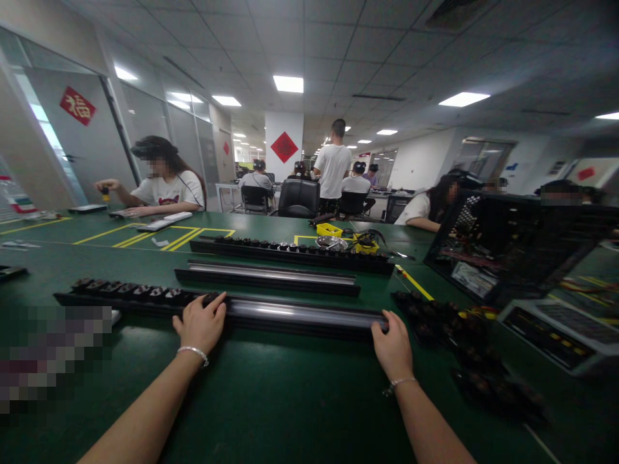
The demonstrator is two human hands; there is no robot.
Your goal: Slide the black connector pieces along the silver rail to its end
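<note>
A long black rail (pixel 300 312) with a shiny metal channel lies across the green table in front of me. Several small black parts (pixel 126 290) sit in a row along its left half. My left hand (pixel 200 322) is closed over the rail near its middle, its fingers around a small black part (pixel 210 298) at the end of that row. At the rail's right end, my right hand (pixel 394 341) grips the edge with bent fingers. Behind it lie a second rail (pixel 271 276) with a bare channel and a third rail (pixel 290 250) bearing a row of small parts.
To the right are a pile of dark parts (pixel 454 328), a grey metal box (pixel 565 335) and an open computer case (pixel 512 245). Yellow trays (pixel 329 230) and a round metal dish (pixel 331 243) stand behind the rails. A person (pixel 169 177) works at the left.
</note>
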